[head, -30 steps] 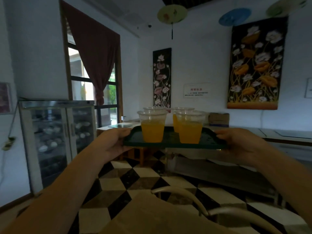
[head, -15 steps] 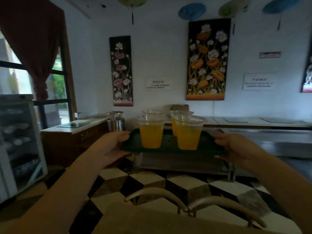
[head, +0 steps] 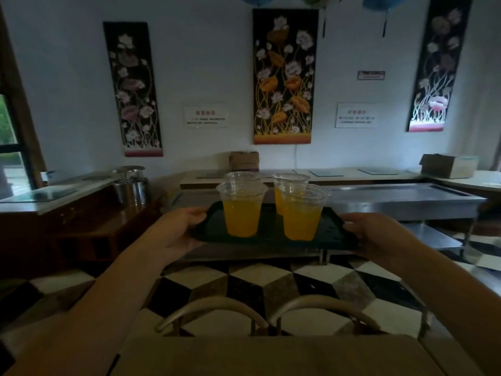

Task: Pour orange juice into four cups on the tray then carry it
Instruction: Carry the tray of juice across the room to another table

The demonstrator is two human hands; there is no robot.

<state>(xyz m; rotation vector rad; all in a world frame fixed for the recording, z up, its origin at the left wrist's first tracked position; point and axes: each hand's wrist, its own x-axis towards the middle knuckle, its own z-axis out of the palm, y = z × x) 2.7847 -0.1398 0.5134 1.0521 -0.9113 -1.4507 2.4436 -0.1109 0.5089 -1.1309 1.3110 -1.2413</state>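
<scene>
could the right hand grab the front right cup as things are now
Probably not: the right hand is gripping the tray edge, as is the left hand. The front right cup is near and unblocked, but letting go risks tipping the tray.

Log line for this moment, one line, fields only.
phase: carry | tray: lifted, level | left hand: left edge | right hand: right edge | cups: four upright, juice in

Tray (head: 268,234), dark green: carries four clear cups (head: 242,213) of orange juice; my hands grip its ends, apparently level.
</scene>
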